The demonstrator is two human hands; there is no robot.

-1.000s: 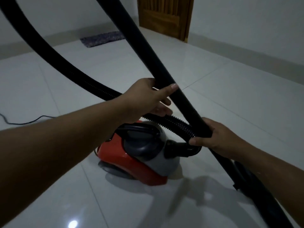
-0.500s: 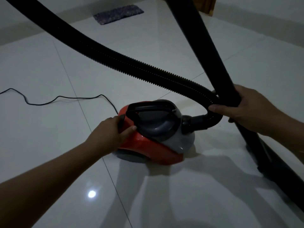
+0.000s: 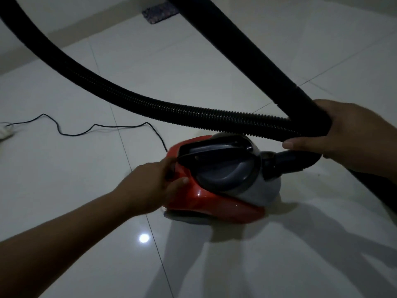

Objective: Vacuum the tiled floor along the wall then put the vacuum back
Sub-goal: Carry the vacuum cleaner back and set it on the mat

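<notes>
Vacuum first: the small canister vacuum with a glossy red plastic shell, pale grey nose and dark grey domed lid (image 3: 217, 175) sat on the floor near the middle of the view, close in front of the person. Its left hand-side rear was where the left hand (image 3: 156, 186) rested, thumb lying on the red shell and fingers curled against the back end by the black carry handle (image 3: 214, 150); whether they pressed a switch there could not be told. The right hand (image 3: 343, 132) was wrapped round both the ribbed black flexible hose (image 3: 171, 108) and the smooth black rigid wand (image 3: 247, 50) where the two crossed, just above the hose's elbow into the grey nose.

Trouble, as I judged it, could come from that bunched grip: pulling hose and wand together might kink the corrugated hose or tug the light canister over. The thin black power cord (image 3: 96, 126) trailed in loose bends from the canister's rear toward a white plug block (image 3: 5, 131) at the left edge, and a foot or wheel could snag it.

The large glossy white floor tiles (image 3: 214, 265) mirrored a ceiling light and looked slippery. A dark woven mat (image 3: 160, 12) lay far off by the wall.
</notes>
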